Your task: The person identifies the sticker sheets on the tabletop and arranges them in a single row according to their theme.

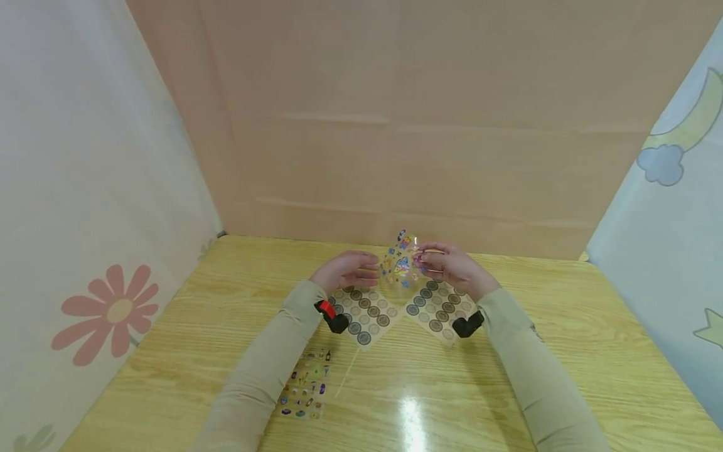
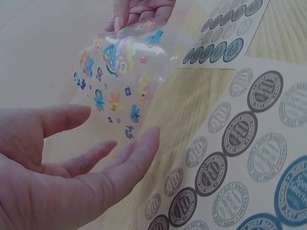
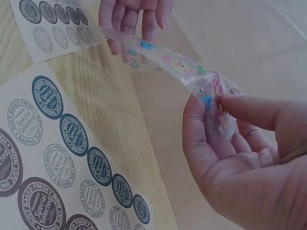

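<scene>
A clear sticker sheet [image 1: 402, 267] with small colourful pony pictures is held up above the far part of the table. My right hand [image 1: 454, 269] pinches its right end between thumb and fingers; in the right wrist view the film bunches and curves there. My left hand [image 1: 346, 271] is at the sheet's other end, thumb and fingers spread apart. In the left wrist view the sheet's lower edge [image 2: 127, 129] overlaps those fingertips. Beneath the hands lie two sheets of round labels, one on the left [image 1: 369, 314] and one on the right [image 1: 443, 307], printed "Special Selected".
Another clear sticker sheet [image 1: 305, 392] with small pictures lies beside the left forearm. A thin pale strip [image 1: 347, 373] is on the wooden table [image 1: 452, 408] near it. Behind the table hangs a plain tan backdrop [image 1: 395, 157], with patterned curtains at both sides.
</scene>
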A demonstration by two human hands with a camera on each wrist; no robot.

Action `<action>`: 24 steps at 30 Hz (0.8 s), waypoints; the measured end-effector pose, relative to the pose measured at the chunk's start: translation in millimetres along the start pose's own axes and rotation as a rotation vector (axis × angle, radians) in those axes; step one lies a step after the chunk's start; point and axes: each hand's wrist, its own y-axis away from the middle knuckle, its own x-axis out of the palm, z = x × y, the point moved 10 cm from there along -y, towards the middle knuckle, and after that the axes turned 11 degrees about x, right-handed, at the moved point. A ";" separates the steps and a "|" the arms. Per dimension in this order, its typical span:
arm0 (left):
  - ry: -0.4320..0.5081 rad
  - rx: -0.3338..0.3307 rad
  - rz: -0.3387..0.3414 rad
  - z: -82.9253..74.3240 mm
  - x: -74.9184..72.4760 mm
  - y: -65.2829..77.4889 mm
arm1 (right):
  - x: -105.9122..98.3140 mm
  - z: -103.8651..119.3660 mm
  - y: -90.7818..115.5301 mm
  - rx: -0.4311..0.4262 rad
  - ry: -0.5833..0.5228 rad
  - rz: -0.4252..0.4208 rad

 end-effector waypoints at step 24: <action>0.142 0.120 0.031 -4.2 12.9 6.4 | 2.8 5.4 12.7 -0.054 -0.062 0.021</action>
